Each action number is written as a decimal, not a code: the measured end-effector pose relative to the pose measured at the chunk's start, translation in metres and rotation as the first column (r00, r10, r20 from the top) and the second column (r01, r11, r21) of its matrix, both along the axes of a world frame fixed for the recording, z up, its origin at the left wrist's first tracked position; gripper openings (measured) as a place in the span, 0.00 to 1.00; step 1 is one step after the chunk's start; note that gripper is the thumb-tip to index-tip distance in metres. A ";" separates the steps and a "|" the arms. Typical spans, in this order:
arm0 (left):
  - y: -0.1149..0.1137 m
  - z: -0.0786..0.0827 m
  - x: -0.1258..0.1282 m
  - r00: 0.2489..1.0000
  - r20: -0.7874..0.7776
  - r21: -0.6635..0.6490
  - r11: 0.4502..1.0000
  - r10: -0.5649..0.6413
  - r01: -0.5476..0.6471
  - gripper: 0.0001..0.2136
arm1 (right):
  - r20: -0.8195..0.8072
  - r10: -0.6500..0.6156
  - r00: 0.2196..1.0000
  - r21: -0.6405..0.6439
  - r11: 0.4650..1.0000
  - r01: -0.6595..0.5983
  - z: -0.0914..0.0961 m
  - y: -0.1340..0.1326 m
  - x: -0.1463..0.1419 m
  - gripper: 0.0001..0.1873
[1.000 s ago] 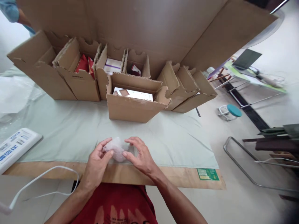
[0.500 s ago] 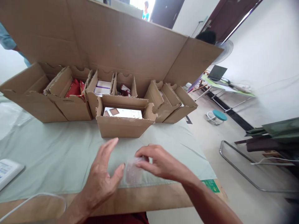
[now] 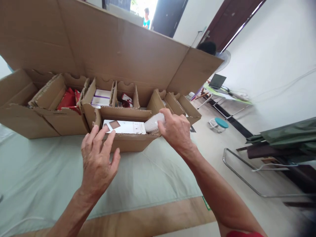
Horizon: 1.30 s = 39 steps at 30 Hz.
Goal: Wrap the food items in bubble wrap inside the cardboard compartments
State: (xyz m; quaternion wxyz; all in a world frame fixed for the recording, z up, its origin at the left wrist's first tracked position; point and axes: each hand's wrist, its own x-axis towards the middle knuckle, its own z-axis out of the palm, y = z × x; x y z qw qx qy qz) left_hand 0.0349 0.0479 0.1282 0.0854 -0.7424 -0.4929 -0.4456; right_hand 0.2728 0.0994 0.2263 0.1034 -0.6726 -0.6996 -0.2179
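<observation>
An open cardboard bin (image 3: 128, 142) stands in front of me on the cloth, and a white carton (image 3: 127, 127) with a brown square print lies inside it. My right hand (image 3: 174, 126) grips a bubble-wrapped item (image 3: 153, 123) at the bin's right end. One end of that item sits within the bin, beside the carton; what the wrap covers cannot be made out. My left hand (image 3: 100, 154) is at the bin's left front, fingers spread, fingertips by the front rim and holding nothing. Whether those fingertips touch the rim is unclear.
Behind stands a row of cardboard bins with red packets (image 3: 67, 99), white-and-purple boxes (image 3: 100, 97) and a dark red packet (image 3: 127, 100). A tall cardboard panel (image 3: 118, 49) rises behind them. To the right are a teal stool (image 3: 221, 122) and a folding table (image 3: 227, 93).
My right hand has carried the bubble-wrapped item from above the cloth up and forward into the bin's right end. My left hand has moved forward to the bin's left front. The view has shifted.
</observation>
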 end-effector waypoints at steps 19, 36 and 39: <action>-0.003 0.001 -0.002 0.999 0.038 -0.021 1.000 -0.019 0.019 0.27 | 0.047 0.105 0.993 -0.699 0.713 -0.042 0.022 0.034 -0.033 0.16; -0.001 0.001 -0.002 0.998 0.064 -0.020 0.999 -0.028 0.030 0.26 | 0.062 0.168 0.984 -0.758 0.649 -0.063 0.013 0.047 -0.033 0.15; -0.001 0.001 -0.002 0.997 0.077 -0.032 0.999 -0.030 0.033 0.28 | 0.041 0.186 0.982 -0.763 0.640 -0.089 0.015 0.047 -0.034 0.14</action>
